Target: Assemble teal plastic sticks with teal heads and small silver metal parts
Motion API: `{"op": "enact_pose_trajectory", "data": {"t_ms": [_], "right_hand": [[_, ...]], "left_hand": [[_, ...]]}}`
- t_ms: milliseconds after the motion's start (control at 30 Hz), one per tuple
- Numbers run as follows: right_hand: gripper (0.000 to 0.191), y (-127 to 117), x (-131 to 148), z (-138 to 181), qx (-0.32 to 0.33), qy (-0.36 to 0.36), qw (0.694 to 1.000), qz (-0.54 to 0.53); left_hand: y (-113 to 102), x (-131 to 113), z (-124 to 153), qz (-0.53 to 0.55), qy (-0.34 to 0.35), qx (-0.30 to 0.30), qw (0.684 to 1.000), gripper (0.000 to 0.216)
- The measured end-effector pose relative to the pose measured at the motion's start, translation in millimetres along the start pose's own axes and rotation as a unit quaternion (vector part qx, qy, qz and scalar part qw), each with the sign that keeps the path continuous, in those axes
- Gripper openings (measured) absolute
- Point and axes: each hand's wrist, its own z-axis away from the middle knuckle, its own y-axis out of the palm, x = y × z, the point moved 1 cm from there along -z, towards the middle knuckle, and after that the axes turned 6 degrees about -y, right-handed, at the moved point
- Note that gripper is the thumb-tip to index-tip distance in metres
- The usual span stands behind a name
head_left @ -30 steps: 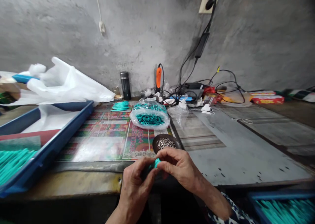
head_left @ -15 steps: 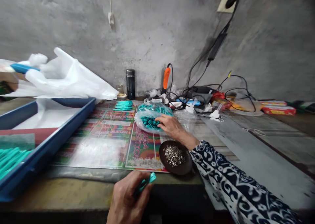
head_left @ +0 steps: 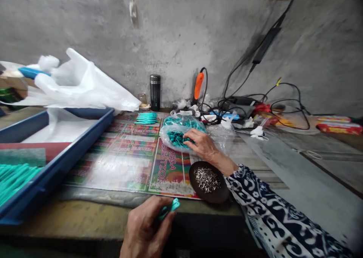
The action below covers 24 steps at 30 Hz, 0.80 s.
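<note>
My left hand (head_left: 149, 227) is closed on a turquoise plastic strip (head_left: 173, 206) in front of the table edge; the strip's end has a small hole and pokes out past the fingertips. Farther off, my right hand (head_left: 202, 145) reaches into the mouth of a clear plastic bag (head_left: 166, 140) that holds small dark turquoise pieces (head_left: 176, 138). Its fingers are bent together among these pieces, and what they pinch is too small to make out. Below the right wrist stands a brown dish (head_left: 195, 182) filled with small silvery metal pins (head_left: 207, 179).
A blue tray (head_left: 82, 144) with long turquoise strips (head_left: 17, 178) stands on the left. Near the wall are a bundle of turquoise strips (head_left: 146, 118), a black flask (head_left: 155, 93), an orange-handled tool (head_left: 199, 86) and tangled cables (head_left: 224, 110). White plastic sheeting (head_left: 82, 82) lies behind the tray.
The camera has turned slightly, so the table and wall shift rightward in view. My right hand stays at the bag, its fingers among the pieces; my left hand keeps its grip.
</note>
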Motion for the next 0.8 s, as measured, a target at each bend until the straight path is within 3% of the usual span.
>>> {"op": "enact_pose_trajectory", "data": {"t_ms": [200,367,633,800], "right_hand": [[0.007,-43.4,72.4,46.0,-0.012,-0.003,0.991,-0.130],[0.005,-55.3,119.0,90.6,-0.019,0.046,0.971,-0.235],[0.012,-56.5,144.2,133.3,-0.024,0.137,0.934,-0.328],[0.013,-58.4,147.8,143.4,-0.040,0.147,0.926,-0.345]], "left_hand": [[-3.1,-21.6,3.8,-0.001,-0.021,0.006,1.000,0.008],[0.2,-37.3,9.2,0.001,-0.011,0.005,1.000,0.009],[6.9,-46.6,24.2,0.001,-0.014,0.042,0.999,0.008],[12.4,-49.2,29.4,0.006,-0.018,0.057,0.998,0.010]]}}
